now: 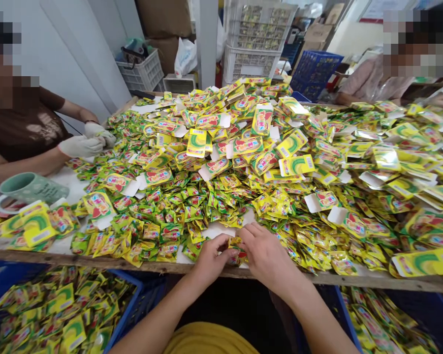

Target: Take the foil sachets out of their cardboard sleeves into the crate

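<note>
At the near edge of the table, my left hand (212,255) and my right hand (264,250) meet around a small printed box (239,256). Fingers of both hands are closed on it and cover most of it, so its open or closed end cannot be made out. Loose small sachets (170,233), green and yellow with red print, lie to the left of my hands. More yellow sachets (276,204) spread beyond and to the right. Behind them rises a heap of flat yellow printed boxes (243,145), several with white flaps sticking out.
A green mug (33,189) stands at the table's left. Below the wooden edge (151,267), blue crates (133,295) hold filled boxes at both sides. A person with white gloves (81,146) works at left; another person (369,78) sits at right. Stacked white crates (251,64) stand behind.
</note>
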{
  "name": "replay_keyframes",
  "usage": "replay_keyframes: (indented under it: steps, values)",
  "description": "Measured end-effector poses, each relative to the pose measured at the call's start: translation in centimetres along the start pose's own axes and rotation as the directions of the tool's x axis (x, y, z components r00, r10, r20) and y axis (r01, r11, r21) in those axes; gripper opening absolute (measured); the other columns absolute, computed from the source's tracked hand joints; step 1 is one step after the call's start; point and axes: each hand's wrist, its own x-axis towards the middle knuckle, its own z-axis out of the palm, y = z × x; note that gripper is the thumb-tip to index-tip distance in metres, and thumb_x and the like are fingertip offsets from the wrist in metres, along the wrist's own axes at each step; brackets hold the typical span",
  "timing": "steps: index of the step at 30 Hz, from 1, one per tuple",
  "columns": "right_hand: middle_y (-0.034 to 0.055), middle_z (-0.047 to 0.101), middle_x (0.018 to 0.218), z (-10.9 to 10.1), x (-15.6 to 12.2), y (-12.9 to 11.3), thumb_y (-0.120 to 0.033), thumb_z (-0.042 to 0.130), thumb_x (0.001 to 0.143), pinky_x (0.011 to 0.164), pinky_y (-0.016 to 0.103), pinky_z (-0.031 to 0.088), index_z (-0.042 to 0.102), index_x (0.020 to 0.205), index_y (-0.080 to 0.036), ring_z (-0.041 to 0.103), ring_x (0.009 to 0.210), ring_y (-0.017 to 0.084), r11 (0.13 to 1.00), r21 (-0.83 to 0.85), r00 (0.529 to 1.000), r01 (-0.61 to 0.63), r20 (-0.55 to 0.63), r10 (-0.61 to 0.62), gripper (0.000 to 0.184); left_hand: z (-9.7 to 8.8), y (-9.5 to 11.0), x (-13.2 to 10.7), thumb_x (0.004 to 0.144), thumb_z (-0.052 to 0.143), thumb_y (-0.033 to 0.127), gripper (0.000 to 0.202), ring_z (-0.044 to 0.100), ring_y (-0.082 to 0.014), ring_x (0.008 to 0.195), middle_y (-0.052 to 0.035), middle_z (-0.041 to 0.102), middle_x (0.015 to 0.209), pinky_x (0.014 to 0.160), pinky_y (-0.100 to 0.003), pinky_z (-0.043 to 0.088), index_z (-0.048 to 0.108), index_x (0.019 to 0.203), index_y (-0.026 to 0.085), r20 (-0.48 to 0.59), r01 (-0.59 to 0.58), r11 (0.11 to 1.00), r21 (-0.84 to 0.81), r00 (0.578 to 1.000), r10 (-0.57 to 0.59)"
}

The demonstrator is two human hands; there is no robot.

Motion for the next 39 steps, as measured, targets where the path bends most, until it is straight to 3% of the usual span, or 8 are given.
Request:
replay_keyframes:
  steps: [4, 9, 12, 16, 23, 32, 36, 39]
  values:
    - [0.0078, 0.062, 0.098, 2.0, -1.3, 0.7, -0.020, 0.047, 0.091, 0.077, 0.033, 0.047, 0.055, 0.105, -0.020, 0.058, 0.091, 0.022, 0.912, 0.374, 0.901, -0.166, -0.318, 0.295, 0.016, -0.1, -0.4, 0.1, 0.077, 0.066, 0.042, 0.028, 0.055, -0.0179, 0.074, -0.0007, 0.061, 0.069, 0.069, -0.025, 0.045, 0.069, 0.084, 0.015, 0.011, 0.046, 0.996, -0.080, 0.999, -0.045]
    - [0.0052, 0.065, 0.092, 3.0, -2.0, 0.8, -0.032, 0.056, 0.087, 0.075, 0.031, 0.049, 0.058, 0.099, -0.021, 0.061, 0.085, 0.021, 0.725, 0.655, 0.844, -0.213, -0.251, 0.474, 0.017, -0.1, -0.6, 0.2, 0.076, 0.067, 0.041, 0.028, 0.057, -0.0187, 0.076, -0.0024, 0.064, 0.074, 0.070, -0.026, 0.045, 0.070, 0.087, 0.016, 0.043, 0.060, 0.992, -0.108, 0.998, -0.055]
    - [0.0061, 0.063, 0.093, 2.4, -1.8, 0.7, -0.032, 0.057, 0.087, 0.071, 0.029, 0.049, 0.055, 0.103, -0.021, 0.060, 0.081, 0.019, 0.656, 0.731, 0.751, -0.188, -0.323, 0.575, 0.020, 0.0, -0.5, 0.4, 0.077, 0.066, 0.041, 0.027, 0.056, -0.0192, 0.075, -0.0023, 0.064, 0.073, 0.068, -0.026, 0.045, 0.071, 0.088, 0.017, 0.019, 0.069, 0.995, -0.076, 0.998, -0.068]
    - [0.0042, 0.062, 0.088, 2.4, -1.4, 1.4, -0.033, 0.056, 0.087, 0.071, 0.029, 0.048, 0.056, 0.100, -0.021, 0.059, 0.080, 0.019, 0.714, 0.664, 0.865, -0.223, -0.203, 0.459, 0.018, 0.0, 0.2, 0.5, 0.078, 0.066, 0.037, 0.024, 0.054, -0.0166, 0.070, -0.0013, 0.063, 0.071, 0.066, -0.024, 0.042, 0.071, 0.083, 0.015, 0.064, 0.041, 0.997, -0.070, 0.997, -0.037]
    - [0.0062, 0.061, 0.093, 3.6, -1.3, 2.1, -0.023, 0.043, 0.093, 0.078, 0.035, 0.043, 0.054, 0.100, -0.020, 0.055, 0.088, 0.022, 0.950, 0.288, 0.959, -0.122, -0.214, 0.188, 0.014, -0.2, 0.1, 0.4, 0.080, 0.063, 0.035, 0.024, 0.051, -0.0152, 0.071, -0.0014, 0.060, 0.074, 0.068, -0.024, 0.040, 0.067, 0.086, 0.013, 0.102, 0.030, 0.994, -0.107, 0.995, -0.019]
    - [0.0073, 0.055, 0.086, 2.4, -0.9, -0.2, -0.013, 0.040, 0.090, 0.074, 0.035, 0.040, 0.053, 0.093, -0.018, 0.048, 0.084, 0.023, 0.976, 0.076, 0.957, -0.202, -0.197, 0.213, 0.014, 0.9, 0.0, 0.2, 0.084, 0.056, 0.030, 0.018, 0.050, -0.0157, 0.073, -0.0007, 0.060, 0.076, 0.068, -0.024, 0.039, 0.065, 0.087, 0.015, 0.001, 0.008, 0.999, -0.054, 1.000, -0.008]
    - [0.0073, 0.056, 0.082, 1.6, 0.0, -0.9, -0.009, 0.049, 0.084, 0.071, 0.035, 0.039, 0.056, 0.080, -0.020, 0.048, 0.082, 0.024, 0.982, -0.137, 0.992, -0.126, -0.019, 0.125, 0.014, 0.9, 0.1, 0.1, 0.082, 0.059, 0.035, 0.021, 0.052, -0.0174, 0.077, -0.0023, 0.061, 0.078, 0.071, -0.025, 0.041, 0.065, 0.088, 0.015, 0.012, 0.008, 0.995, -0.096, 1.000, -0.007]
    - [0.0084, 0.057, 0.087, 1.1, 0.7, -0.5, -0.004, 0.050, 0.081, 0.072, 0.036, 0.041, 0.057, 0.089, -0.019, 0.051, 0.084, 0.025, 0.983, -0.174, 0.996, -0.050, 0.064, 0.062, 0.019, 0.9, 0.2, 0.1, 0.082, 0.061, 0.040, 0.026, 0.051, -0.0165, 0.076, -0.0023, 0.059, 0.077, 0.069, -0.025, 0.040, 0.064, 0.084, 0.014, 0.030, 0.030, 0.986, -0.166, 0.999, -0.025]
